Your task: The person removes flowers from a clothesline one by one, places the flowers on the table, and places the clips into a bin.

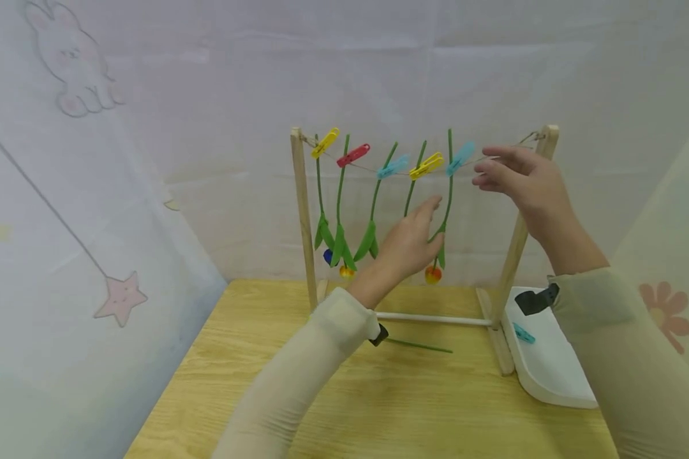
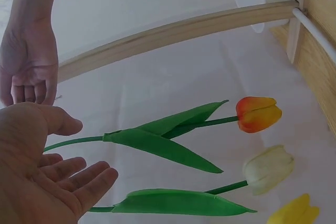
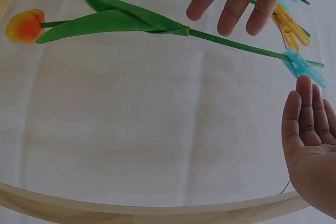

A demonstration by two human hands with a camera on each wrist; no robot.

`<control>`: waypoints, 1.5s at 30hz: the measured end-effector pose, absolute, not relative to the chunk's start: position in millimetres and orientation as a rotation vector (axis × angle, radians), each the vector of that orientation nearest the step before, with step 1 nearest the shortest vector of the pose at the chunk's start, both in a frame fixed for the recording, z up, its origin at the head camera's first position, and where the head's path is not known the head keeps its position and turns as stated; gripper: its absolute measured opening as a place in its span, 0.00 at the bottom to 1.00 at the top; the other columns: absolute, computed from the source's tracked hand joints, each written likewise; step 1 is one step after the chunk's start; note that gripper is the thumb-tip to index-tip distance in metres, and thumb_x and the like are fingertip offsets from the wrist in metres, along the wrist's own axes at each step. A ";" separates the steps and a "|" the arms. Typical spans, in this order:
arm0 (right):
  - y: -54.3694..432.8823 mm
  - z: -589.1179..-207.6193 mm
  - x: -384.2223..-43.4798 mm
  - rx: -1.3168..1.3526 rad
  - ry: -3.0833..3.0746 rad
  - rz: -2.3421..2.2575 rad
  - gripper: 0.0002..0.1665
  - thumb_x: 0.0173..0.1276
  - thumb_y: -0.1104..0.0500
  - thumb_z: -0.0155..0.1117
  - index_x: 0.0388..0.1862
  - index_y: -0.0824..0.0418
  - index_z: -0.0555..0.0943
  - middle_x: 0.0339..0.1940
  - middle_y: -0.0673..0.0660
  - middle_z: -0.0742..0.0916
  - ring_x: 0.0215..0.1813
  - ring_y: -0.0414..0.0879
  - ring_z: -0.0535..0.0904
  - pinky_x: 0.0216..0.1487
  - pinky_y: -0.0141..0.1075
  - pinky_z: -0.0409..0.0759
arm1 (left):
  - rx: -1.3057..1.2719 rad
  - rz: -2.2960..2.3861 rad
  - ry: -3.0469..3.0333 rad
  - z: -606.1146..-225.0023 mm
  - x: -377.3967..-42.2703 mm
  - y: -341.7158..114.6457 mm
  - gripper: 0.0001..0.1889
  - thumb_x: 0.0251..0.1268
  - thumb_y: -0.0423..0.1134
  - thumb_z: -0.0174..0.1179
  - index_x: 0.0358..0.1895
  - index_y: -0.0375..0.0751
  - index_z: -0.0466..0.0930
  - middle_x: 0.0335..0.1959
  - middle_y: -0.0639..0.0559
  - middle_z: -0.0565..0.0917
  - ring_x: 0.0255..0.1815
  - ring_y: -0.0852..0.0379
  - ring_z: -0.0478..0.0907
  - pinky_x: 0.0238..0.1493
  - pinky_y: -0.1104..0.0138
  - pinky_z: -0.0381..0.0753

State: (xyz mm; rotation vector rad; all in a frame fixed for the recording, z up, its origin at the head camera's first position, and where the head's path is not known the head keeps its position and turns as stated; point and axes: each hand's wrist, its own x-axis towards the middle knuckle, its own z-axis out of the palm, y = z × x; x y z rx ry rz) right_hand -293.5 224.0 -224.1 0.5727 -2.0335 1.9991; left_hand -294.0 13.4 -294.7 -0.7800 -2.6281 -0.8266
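L hand (image 1: 409,245) part-hides white tulip (image 2: 269,169), head view.

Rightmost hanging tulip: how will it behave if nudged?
The tulip would probably swing or twist, since one blue clip grips its stem near the top and its flower hangs below. The stem looks fairly stiff, curving only gently between clip and leaves. The leaves probably flex, looking thin and flat.

A wood-grain tabletop (image 1: 379,401) carries a wooden frame (image 1: 512,268) with a low white crossbar (image 1: 436,319), a white tray (image 1: 551,376) beside the frame's right foot (image 1: 502,352), and a green stem (image 1: 425,347), partly hidden, in front of the crossbar.
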 end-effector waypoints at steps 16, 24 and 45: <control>218.5 -201.2 -306.5 0.476 -2.321 1.864 0.40 0.72 0.48 0.67 0.76 0.64 0.66 0.40 0.50 0.89 0.38 0.43 0.88 0.45 0.29 0.86 | -0.828 -1.234 -2.456 -294.8 -317.5 26.4 0.33 0.74 0.35 0.59 0.78 0.42 0.57 0.70 0.48 0.76 0.64 0.52 0.79 0.60 0.71 0.80; 217.0 -196.3 -311.3 0.415 -2.310 1.944 0.42 0.70 0.49 0.69 0.77 0.63 0.66 0.39 0.53 0.89 0.37 0.44 0.88 0.44 0.29 0.86 | -0.836 -1.364 -2.382 -293.9 -325.8 33.8 0.32 0.73 0.30 0.59 0.76 0.42 0.60 0.66 0.44 0.80 0.58 0.52 0.83 0.56 0.69 0.83; 211.9 -194.8 -320.5 0.343 -2.311 1.993 0.40 0.72 0.51 0.67 0.76 0.65 0.67 0.33 0.51 0.90 0.34 0.43 0.88 0.42 0.30 0.87 | -0.769 -1.589 -2.261 -295.0 -335.6 47.3 0.29 0.70 0.29 0.63 0.72 0.46 0.67 0.53 0.50 0.86 0.47 0.58 0.85 0.45 0.75 0.83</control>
